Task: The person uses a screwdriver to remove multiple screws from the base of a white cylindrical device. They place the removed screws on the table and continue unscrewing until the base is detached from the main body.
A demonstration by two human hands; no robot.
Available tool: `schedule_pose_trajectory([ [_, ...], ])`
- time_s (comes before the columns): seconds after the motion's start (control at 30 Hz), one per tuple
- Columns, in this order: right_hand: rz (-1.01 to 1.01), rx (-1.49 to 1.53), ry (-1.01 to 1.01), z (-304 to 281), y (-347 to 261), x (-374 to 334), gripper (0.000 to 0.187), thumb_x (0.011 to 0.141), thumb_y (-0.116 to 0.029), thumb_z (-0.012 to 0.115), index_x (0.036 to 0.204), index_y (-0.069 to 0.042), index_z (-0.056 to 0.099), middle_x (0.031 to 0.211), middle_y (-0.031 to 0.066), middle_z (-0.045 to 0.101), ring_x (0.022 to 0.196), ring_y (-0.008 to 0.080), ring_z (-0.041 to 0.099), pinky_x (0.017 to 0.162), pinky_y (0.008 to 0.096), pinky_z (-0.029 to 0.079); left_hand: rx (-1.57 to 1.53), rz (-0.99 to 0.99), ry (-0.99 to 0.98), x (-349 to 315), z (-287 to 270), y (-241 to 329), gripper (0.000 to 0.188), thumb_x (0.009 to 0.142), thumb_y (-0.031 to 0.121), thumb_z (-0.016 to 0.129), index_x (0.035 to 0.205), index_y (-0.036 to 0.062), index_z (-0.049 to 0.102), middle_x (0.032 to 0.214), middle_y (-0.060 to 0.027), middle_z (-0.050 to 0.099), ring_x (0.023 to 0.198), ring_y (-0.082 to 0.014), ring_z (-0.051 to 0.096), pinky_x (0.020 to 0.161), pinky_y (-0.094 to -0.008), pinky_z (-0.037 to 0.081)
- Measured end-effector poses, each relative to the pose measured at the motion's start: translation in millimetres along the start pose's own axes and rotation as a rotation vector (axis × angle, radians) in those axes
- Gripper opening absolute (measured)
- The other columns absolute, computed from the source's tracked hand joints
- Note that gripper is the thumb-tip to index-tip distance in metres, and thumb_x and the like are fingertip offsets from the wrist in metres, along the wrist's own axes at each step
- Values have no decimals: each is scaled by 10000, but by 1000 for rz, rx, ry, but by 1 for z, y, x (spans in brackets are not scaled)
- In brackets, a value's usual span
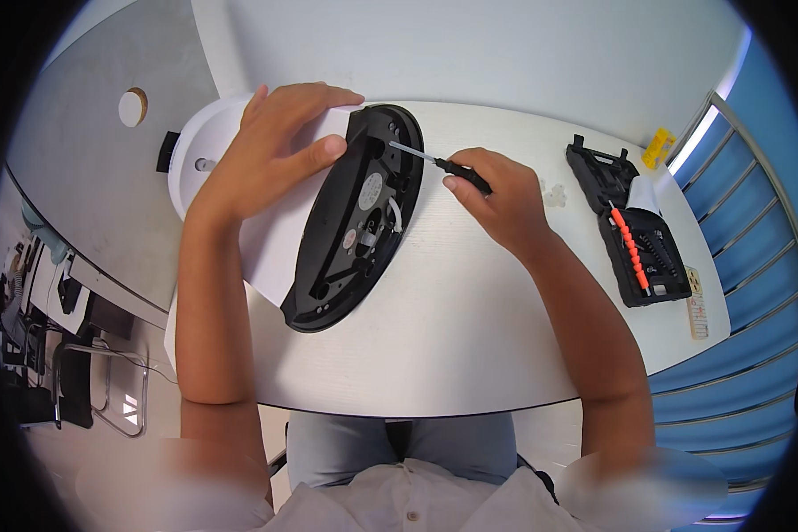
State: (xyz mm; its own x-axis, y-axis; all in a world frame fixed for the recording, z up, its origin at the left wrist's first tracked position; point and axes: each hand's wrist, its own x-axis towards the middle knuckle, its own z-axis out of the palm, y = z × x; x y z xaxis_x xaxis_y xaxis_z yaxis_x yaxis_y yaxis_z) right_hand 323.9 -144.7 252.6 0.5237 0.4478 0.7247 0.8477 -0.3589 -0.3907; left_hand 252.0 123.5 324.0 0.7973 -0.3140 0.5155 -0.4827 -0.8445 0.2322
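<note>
A white appliance (270, 253) lies on its side on the table, its black oval base (328, 232) turned toward the right. Over the white body rests my left hand (279, 151), fingers stretched across the far side and thumb apart near the base's edge. My right hand (496, 195) grips a screwdriver (464, 175) by its black handle. The metal shaft points left, and its tip is at the far end of the base, by a recess. Whether the tip sits in a screw is too small to tell. A short white cable (395, 214) and round labels show on the base.
At the right of the white table (452, 337) lies an opened black tool case (652, 257) with an orange flexible shaft (629, 248) on it. Close by are a yellow item (658, 148), small clear pieces (555, 195) and a narrow strip (698, 306). A metal railing (754, 151) stands beyond.
</note>
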Motion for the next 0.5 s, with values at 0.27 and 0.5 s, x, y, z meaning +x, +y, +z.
schedule_pose_trajectory([
  [0.27, 248, -81, -54, -13, -2, 9, 207, 878, -202, 590, 737, -50, 594, 611, 59, 555, 515, 208, 486, 503, 336, 380, -17, 16, 0, 1, 0, 0, 653, 873, 628, 440, 1273, 124, 550, 1286, -55, 541, 1256, -268, 435, 1130, -553, 51],
  [0.5, 176, -102, 8, -6, -4, 7, 200, 878, -211, 601, 752, -56, 600, 630, 59, 568, 535, 219, 513, 514, 343, 396, -17, 12, 0, 2, 1, 2, 648, 875, 621, 445, 1265, 114, 553, 1277, -55, 545, 1249, -261, 441, 1130, -549, 55],
])
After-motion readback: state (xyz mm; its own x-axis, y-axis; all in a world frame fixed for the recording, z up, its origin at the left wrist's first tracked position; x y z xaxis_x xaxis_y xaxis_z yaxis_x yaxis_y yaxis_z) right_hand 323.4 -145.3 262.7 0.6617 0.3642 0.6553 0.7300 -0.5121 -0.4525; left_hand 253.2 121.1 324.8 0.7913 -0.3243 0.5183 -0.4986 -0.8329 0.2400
